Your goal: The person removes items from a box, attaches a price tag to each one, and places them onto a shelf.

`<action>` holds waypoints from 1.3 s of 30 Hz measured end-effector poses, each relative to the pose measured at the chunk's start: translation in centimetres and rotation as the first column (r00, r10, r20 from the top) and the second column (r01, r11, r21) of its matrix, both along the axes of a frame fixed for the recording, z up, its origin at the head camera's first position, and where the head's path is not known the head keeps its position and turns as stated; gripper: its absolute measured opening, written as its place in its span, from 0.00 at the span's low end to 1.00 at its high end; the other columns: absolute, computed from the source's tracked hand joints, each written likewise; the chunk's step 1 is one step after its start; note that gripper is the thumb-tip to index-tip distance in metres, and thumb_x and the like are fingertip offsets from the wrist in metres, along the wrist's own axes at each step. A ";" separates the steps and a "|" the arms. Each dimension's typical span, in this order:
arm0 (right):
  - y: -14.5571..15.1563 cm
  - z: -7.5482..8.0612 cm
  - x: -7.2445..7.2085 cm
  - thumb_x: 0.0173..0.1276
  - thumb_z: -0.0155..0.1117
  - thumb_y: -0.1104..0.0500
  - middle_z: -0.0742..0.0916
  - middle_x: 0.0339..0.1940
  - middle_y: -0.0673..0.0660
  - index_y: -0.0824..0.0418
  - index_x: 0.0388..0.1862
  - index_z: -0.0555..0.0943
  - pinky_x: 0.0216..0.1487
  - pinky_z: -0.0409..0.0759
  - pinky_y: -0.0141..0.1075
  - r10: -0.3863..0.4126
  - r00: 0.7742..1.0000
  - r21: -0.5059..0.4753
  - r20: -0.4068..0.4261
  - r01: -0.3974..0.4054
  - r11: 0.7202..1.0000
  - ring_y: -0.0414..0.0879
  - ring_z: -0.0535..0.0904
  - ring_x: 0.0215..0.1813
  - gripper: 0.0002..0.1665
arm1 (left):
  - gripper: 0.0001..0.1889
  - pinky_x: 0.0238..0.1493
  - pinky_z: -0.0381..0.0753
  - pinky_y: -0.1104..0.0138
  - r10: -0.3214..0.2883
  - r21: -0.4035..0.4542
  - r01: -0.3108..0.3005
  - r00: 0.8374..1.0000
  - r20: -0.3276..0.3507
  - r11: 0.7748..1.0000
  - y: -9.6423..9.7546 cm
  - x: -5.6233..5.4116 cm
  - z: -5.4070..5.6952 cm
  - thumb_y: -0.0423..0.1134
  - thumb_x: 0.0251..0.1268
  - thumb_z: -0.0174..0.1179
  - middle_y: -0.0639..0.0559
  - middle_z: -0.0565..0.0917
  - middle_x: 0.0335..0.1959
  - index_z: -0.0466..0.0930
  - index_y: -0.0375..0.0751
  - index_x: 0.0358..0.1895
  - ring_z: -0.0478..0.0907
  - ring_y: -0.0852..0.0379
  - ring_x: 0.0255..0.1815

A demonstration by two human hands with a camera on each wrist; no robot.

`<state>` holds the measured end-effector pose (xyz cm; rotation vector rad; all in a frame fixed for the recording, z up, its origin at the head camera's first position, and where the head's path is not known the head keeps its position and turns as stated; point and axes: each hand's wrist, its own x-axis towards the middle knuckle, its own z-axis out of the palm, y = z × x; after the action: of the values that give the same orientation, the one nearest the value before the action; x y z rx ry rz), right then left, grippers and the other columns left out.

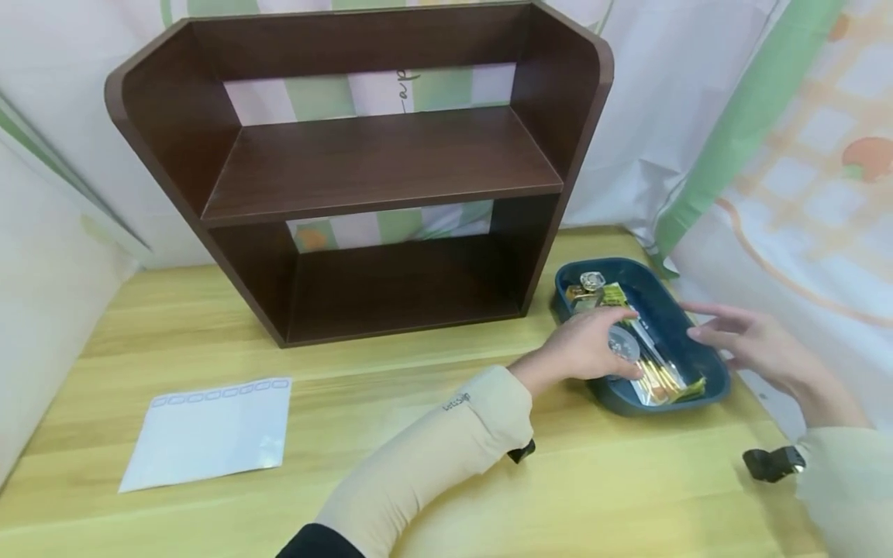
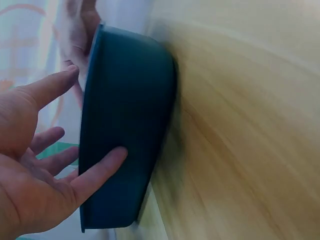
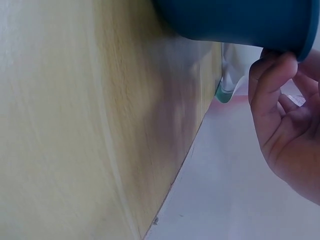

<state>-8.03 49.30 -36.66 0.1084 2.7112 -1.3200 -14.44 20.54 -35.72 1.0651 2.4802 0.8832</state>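
A dark blue plastic basin rests on the table to the right of the shelf. Inside it lie a round clear-lidded container, several slim gold and white pens or sticks, yellow-green packaging and a shiny faceted silver piece. My left hand is over the basin's left side with spread fingers; in the left wrist view one straight finger lies against the outer wall. At the opposite side, my right hand has loosely bent fingers by the rim; in the right wrist view fingertips touch just under it.
A dark brown two-tier shelf stands at the back of the wooden table. On the left lies a white sheet with a blue patterned edge. Patterned curtains hang behind and to the right, close to the basin.
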 end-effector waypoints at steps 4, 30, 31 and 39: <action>-0.7 0.0 -0.3 0.74 0.64 0.54 0.82 0.47 0.29 0.53 0.76 0.68 0.39 0.86 0.41 0.007 1.000 0.008 -0.008 -0.007 1.000 0.31 0.82 0.46 0.34 | 0.46 0.70 0.65 0.65 0.032 -0.083 -0.038 0.997 -0.068 0.996 -0.2 -0.2 -0.3 0.60 0.52 0.75 0.66 0.61 0.76 0.62 0.66 0.76 0.56 0.64 0.76; -1.1 -0.4 -0.1 0.75 0.63 0.58 0.82 0.47 0.29 0.51 0.76 0.68 0.37 0.86 0.41 -0.001 1.000 0.000 0.000 0.001 1.000 0.32 0.82 0.45 0.33 | 0.48 0.44 0.77 0.65 0.059 -0.329 -0.111 0.985 -0.164 0.938 0.9 -0.1 -0.5 0.60 0.44 0.79 0.62 0.67 0.66 0.64 0.70 0.72 0.66 0.62 0.62; -1.1 -0.4 -0.2 0.75 0.63 0.58 0.82 0.47 0.28 0.50 0.76 0.68 0.37 0.86 0.41 -0.002 1.000 -0.002 0.000 0.002 1.000 0.32 0.82 0.45 0.33 | 0.48 0.44 0.77 0.65 0.060 -0.338 -0.112 0.985 -0.160 0.935 1.0 -0.2 -0.5 0.60 0.43 0.80 0.62 0.67 0.66 0.64 0.70 0.72 0.66 0.62 0.62; -1.2 -0.3 -0.3 0.75 0.63 0.60 0.84 0.45 0.30 0.49 0.76 0.69 0.34 0.86 0.42 -0.009 1.000 -0.023 -0.005 0.009 1.000 0.38 0.85 0.42 0.32 | 0.47 0.43 0.77 0.65 0.071 -0.366 -0.127 0.984 -0.163 0.922 1.5 -0.4 -0.5 0.57 0.43 0.81 0.61 0.69 0.61 0.66 0.70 0.71 0.67 0.62 0.58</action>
<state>-8.35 48.12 -37.01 0.1155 2.7018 -1.3559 -14.89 22.00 -36.24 0.9042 2.6960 0.3347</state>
